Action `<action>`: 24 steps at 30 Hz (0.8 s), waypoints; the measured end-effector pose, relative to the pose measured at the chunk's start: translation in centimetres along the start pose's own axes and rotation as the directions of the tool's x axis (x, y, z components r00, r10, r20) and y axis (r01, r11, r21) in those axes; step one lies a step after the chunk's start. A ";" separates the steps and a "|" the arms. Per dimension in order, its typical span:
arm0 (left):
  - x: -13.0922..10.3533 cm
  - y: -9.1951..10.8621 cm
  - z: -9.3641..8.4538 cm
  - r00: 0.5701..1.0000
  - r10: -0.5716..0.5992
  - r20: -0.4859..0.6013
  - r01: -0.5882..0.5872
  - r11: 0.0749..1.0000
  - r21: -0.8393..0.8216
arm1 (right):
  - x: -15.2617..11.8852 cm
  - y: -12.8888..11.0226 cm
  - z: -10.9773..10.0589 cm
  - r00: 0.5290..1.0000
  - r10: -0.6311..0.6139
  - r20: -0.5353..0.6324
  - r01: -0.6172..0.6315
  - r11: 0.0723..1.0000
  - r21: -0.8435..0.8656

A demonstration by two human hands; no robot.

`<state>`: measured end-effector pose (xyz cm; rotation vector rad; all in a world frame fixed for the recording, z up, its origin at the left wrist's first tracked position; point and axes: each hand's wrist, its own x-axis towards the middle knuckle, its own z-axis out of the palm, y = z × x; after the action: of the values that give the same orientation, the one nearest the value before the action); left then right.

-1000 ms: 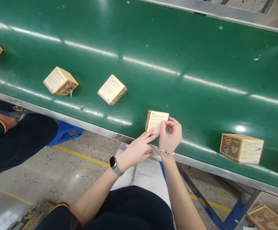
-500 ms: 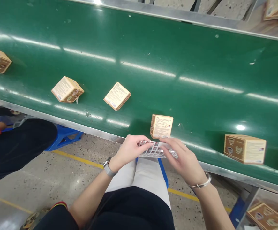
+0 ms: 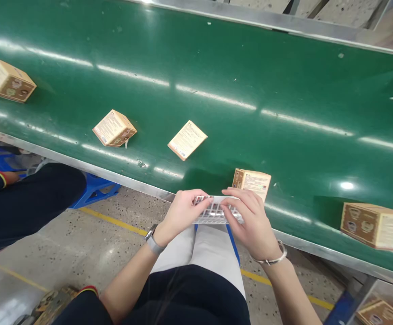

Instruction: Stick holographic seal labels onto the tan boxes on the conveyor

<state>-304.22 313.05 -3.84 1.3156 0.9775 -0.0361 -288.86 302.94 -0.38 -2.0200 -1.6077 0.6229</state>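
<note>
Over the near edge of the green belt I hold a sticker sheet [image 3: 216, 217], white with a grid of small dark-red printed squares. My left hand [image 3: 186, 210] pinches its left end between thumb and fingers. My right hand [image 3: 247, 216] is closed at the sheet's right part, thumb and forefinger close together on its upper side; whether a single sticker is between them I cannot make out. Just behind my right fingers stands a brown-and-cream carton [image 3: 252, 179], its lower part hidden by that hand.
More cartons stand on the green belt [image 3: 216, 58]: one tilted in view [image 3: 187, 140], another with a small white strip at its corner [image 3: 114, 128], one at far left [image 3: 9, 81], one at right [image 3: 375, 225]. A co-worker's leg [image 3: 34, 203] is at left. Below right is a box of cartons [image 3: 382, 313].
The cartons on the belt have shifted to the right relative to my hands. My right hand has moved slightly left along the sticker sheet; my left hand keeps its hold.
</note>
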 end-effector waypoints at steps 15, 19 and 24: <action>2.3 -2.8 -4.2 0.897 0.430 0.105 -0.426 0.775 0.467 | 10.5 3.8 9.1 0.832 0.553 -0.055 -0.306 0.540 0.784; 3.4 -3.2 -3.7 0.891 0.432 0.136 -0.442 0.763 0.472 | 10.7 4.1 9.1 0.766 0.636 -0.095 -0.362 0.549 0.754; 4.1 -3.4 -3.4 0.892 0.419 0.170 -0.450 0.781 0.434 | 10.9 3.8 9.3 0.709 0.681 -0.180 -0.398 0.597 0.697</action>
<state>-305.44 316.78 -8.76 1.9532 0.5996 0.0475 -289.46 313.71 -10.60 -1.9180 -0.3685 0.7230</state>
